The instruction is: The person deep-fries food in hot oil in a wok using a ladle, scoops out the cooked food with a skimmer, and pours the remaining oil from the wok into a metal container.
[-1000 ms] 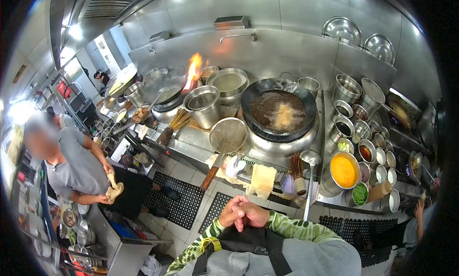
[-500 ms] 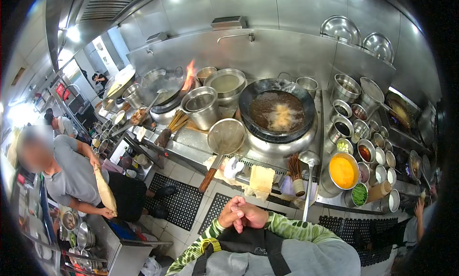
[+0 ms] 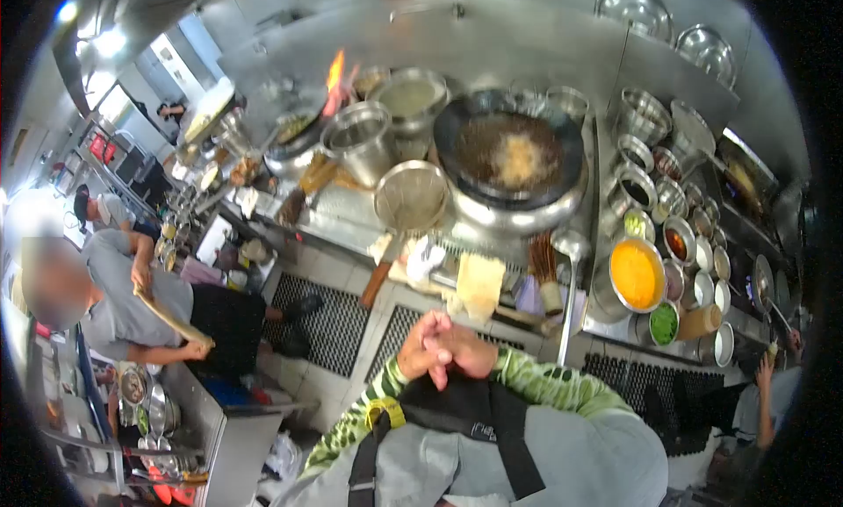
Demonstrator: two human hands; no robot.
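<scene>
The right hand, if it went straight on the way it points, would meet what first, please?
The right hand would likely meet the left hand first; the two look clasped together.

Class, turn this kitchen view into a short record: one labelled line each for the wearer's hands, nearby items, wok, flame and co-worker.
Hands: left hand and right hand clasped together, no object visible in them
Near the hands: pale yellow cloth at the counter edge
Tools: round strainer with wooden handle; metal ladle
Wok: black wok, dark liquid, pale food
Flame: orange flame at the far left burner area
Co-worker: grey-shirted person holding a long tan item, identity unclear
</scene>
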